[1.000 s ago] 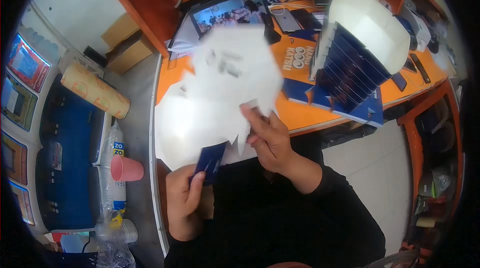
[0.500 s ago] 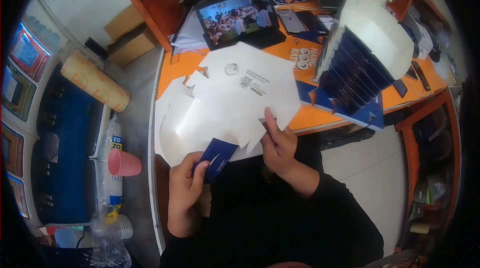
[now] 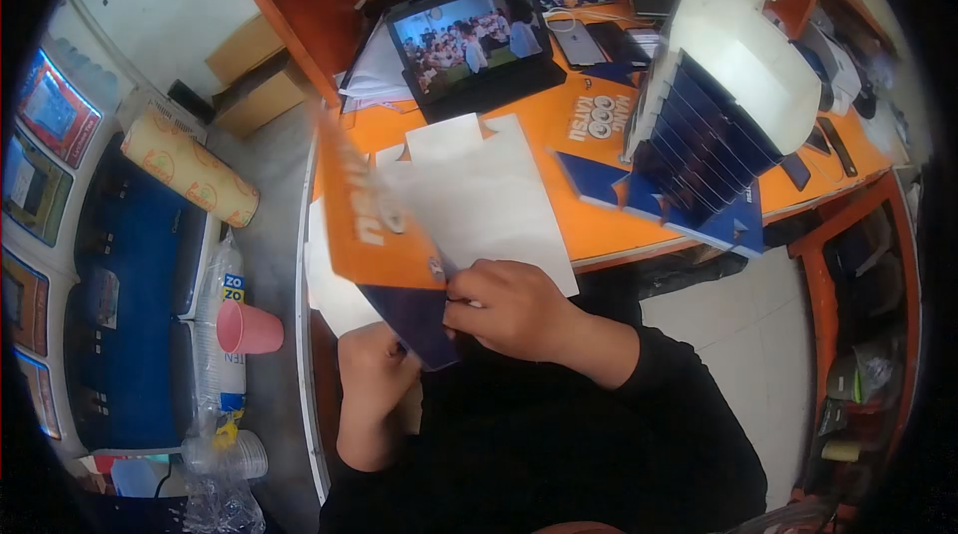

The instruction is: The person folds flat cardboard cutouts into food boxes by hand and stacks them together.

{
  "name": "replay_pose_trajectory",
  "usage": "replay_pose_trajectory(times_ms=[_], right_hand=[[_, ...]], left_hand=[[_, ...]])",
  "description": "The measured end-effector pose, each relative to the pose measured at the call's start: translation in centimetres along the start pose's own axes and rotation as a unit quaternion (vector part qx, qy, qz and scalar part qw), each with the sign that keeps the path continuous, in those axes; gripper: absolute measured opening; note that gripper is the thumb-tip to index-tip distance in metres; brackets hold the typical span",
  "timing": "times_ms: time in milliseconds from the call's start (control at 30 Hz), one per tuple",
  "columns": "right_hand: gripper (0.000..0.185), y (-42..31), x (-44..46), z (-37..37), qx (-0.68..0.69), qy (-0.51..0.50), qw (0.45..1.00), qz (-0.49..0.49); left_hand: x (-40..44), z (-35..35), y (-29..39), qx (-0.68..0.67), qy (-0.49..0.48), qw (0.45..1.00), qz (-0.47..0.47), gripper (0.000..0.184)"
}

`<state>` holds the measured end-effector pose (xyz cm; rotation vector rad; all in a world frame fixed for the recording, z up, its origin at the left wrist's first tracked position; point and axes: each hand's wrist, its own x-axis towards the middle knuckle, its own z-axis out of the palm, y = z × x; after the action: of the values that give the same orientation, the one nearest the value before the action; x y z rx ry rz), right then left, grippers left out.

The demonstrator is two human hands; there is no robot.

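An orange and navy carton blank (image 3: 384,250) stands tilted above the front left of the desk, its upper part smeared by motion. My left hand (image 3: 377,379) is closed on its navy lower part. At the right edge of that navy part, the fingers of my right hand (image 3: 514,309) are pinched on the card. Behind it, white-side-up cardboard (image 3: 474,185) with cut notches lies flat on the desk. A row of nested, folded cartons (image 3: 709,145), navy and white, stands to the right.
On the orange desk (image 3: 599,225), a tablet (image 3: 474,40) showing a crowd leans at the back, with a phone (image 3: 579,43) beside it. Left of the desk are a pink cup (image 3: 249,326), plastic-wrapped cups (image 3: 232,274) and a patterned paper roll (image 3: 190,165).
The held blank has turned from its white face to its orange printed side and swung upright to the left. My right hand has moved left toward my left hand.
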<state>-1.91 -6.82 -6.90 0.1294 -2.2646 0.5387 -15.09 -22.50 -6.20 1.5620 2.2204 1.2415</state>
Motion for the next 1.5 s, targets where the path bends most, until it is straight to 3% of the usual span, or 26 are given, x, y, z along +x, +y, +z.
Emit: replay_pose_trajectory(times_ms=[67,133,167,200,267,300,333,433,533,667,733,1100,1333,1433,1467,1500], right_hand=[[0.027,0.2,-0.1,1.3,0.073,0.108,0.991,0.016],[0.056,-0.9,0.2,1.2,0.138,0.135,0.970,0.145],[0.071,-1.3,0.4,1.1,0.169,0.148,0.952,0.208],[0.095,-0.8,0.5,1.5,0.229,0.053,0.937,0.259],[0.093,-1.1,1.2,2.0,0.305,0.027,0.902,0.305],[0.091,-1.1,1.6,2.0,0.340,0.016,0.882,0.325],[0.090,-0.9,1.8,1.6,0.292,-0.002,0.895,0.338],[0.089,-0.3,2.2,0.0,0.318,-0.008,0.904,0.285],[0.087,1.4,1.2,0.2,0.261,0.083,0.951,0.144],[0.087,1.7,0.6,-1.0,0.302,0.075,0.934,0.174],[0.087,1.9,0.5,-1.2,0.331,0.071,0.921,0.192],[0.087,1.7,-0.1,0.1,0.221,0.110,0.946,0.210],[0.088,0.2,0.0,0.0,0.192,0.057,0.943,0.267],[0.086,1.0,0.4,-0.3,0.202,0.085,0.928,0.302],[0.084,1.6,0.4,-0.5,0.247,0.102,0.914,0.306],[0.081,2.4,0.3,-0.7,0.291,0.121,0.897,0.310]], left_hand=[[0.0,0.5,-0.4,0.033,0.078,0.995,0.060,0.020],[0.0,1.2,-1.1,0.058,0.154,0.982,0.098,0.021],[0.0,1.6,-1.5,0.072,0.144,0.982,0.103,0.022],[0.1,2.2,-2.1,0.087,0.136,0.981,0.109,0.023],[1.2,2.6,1.0,0.165,0.124,0.969,0.133,0.035],[1.5,2.4,1.6,0.107,0.101,0.983,0.106,0.040],[1.8,2.4,2.0,0.075,0.086,0.989,0.095,0.042],[2.0,1.8,2.0,0.035,0.038,0.994,0.093,0.046],[1.8,0.2,1.2,0.033,-0.018,0.994,0.102,0.050],[1.5,-2.7,-0.6,0.023,-0.077,0.994,0.077,0.057],[1.2,-3.7,-2.0,0.005,-0.077,0.996,0.051,0.060],[1.7,-1.4,-9.6,-0.228,0.072,0.965,-0.108,0.077],[3.1,-1.1,-12.7,-0.291,0.072,0.941,-0.154,0.088],[3.5,-2.5,-13.0,-0.276,0.032,0.945,-0.173,0.093],[3.5,-3.3,-12.6,-0.244,0.017,0.958,-0.149,0.094],[3.1,-3.8,-10.7,-0.205,0.043,0.977,-0.024,0.096]])
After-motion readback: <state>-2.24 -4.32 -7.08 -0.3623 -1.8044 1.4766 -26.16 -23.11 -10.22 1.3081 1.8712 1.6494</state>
